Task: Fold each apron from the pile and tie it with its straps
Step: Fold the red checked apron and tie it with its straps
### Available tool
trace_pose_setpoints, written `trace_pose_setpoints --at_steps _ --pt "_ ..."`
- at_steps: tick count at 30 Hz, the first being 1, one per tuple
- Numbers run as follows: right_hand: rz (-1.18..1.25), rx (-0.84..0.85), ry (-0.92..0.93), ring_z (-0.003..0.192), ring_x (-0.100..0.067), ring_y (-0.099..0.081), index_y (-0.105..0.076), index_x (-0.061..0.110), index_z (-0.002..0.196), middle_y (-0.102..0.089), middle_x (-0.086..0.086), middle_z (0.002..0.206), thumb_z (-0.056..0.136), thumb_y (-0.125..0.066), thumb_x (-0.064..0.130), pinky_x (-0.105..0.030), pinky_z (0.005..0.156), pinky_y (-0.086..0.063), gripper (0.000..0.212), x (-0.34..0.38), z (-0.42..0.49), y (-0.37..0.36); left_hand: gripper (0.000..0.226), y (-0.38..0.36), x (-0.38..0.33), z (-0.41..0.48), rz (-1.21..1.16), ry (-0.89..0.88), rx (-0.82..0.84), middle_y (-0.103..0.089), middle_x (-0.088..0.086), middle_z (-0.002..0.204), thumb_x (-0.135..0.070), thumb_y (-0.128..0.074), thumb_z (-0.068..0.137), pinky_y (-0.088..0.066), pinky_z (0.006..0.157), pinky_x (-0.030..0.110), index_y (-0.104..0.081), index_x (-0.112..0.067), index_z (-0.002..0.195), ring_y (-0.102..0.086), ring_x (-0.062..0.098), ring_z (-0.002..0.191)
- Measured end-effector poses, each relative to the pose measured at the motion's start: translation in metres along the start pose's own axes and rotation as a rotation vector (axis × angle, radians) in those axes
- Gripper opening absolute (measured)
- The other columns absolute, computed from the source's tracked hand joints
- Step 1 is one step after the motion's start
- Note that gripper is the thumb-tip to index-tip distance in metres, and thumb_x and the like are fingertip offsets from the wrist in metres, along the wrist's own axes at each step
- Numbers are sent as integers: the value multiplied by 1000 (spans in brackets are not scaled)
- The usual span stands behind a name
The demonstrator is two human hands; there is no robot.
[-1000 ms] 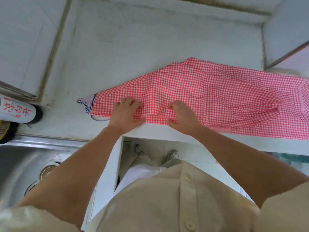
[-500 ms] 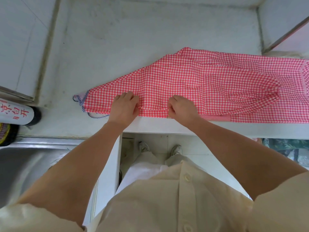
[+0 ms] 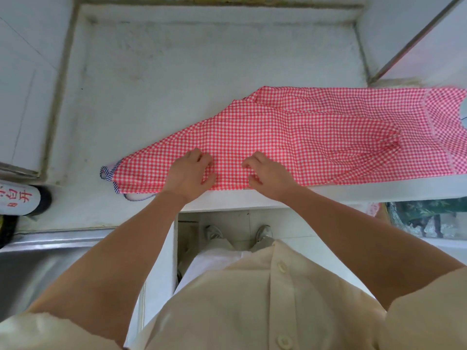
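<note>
- Red-checked apron (image 3: pixel 290 137) runs left-right along the counter (image 3: pixel 177 72) edge, bulk rightward.
- Slightly apart, left hand (image 3: pixel 188 173) and right hand (image 3: pixel 269 176) pinch its near edge.

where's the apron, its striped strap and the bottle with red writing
red checked apron (image 3: pixel 303 132), head view, on the flat cloth midway along it
striped strap (image 3: pixel 115 188), head view, on the strap by the apron's left tip
bottle (image 3: pixel 20 200), head view, on its white label
</note>
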State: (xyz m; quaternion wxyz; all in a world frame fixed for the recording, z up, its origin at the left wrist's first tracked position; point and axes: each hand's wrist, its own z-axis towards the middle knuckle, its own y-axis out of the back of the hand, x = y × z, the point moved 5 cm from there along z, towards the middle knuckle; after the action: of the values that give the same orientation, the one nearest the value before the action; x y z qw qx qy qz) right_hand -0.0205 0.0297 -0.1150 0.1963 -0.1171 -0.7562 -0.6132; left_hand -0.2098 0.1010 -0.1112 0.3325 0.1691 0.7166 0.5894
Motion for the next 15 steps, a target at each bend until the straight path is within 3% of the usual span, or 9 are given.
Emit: trace_pose_setpoints --at_steps 2,4,9,12,14,15 --pt "11 -30 -87 77 -8 -46 -54 11 129 -49 -5 126 95 -53 16 -27 66 -46 35 -6 -3 1 43 -6 -8 6 24 30 85 -53 8 121 -46 -51 94 -52 76 35 -52 -18 127 -55 24 100" --pt "-2 -55 -226 78 -12 -51 -55 12 126 -48 -5 125 96 -51 17 -30 68 -50 30 -20 -10 5 47 -13 -10 10 87 71 179 -50 6 125 -49 -49 95 -51 81 36 -47 -22 132 -54 23 106" --pt "-1 -279 -585 76 -18 -58 -58 11 94 -59 -3 89 97 -48 19 -37 69 -55 13 -83 -46 32 39 -4 -18 26 160 103 79 -58 5 97 -48 -41 96 -49 73 34 -58 -13 105 -54 20 85" --pt "-39 -524 -502 95 -20 -53 -61 8 104 -58 -10 107 88 -54 9 -44 82 -54 17 -106 -64 52 43 -4 -50 44 155 -27 -80 -57 15 109 -41 -37 95 -46 89 48 -59 -7 109 -54 32 102" --pt "-87 -501 -459 124 -30 -48 -56 9 125 -51 -16 134 88 -53 10 -49 105 -43 37 -111 -63 54 50 -11 -83 56 110 -122 -86 -52 18 130 -43 -32 95 -35 105 58 -55 -9 124 -46 39 123" --pt "-91 -432 -462 138 -32 -36 -49 11 136 -40 -16 148 91 -51 15 -49 114 -31 45 -117 -62 53 55 -19 -105 65 91 -148 -29 -44 17 143 -46 -28 96 -25 112 61 -49 -13 134 -35 39 136"
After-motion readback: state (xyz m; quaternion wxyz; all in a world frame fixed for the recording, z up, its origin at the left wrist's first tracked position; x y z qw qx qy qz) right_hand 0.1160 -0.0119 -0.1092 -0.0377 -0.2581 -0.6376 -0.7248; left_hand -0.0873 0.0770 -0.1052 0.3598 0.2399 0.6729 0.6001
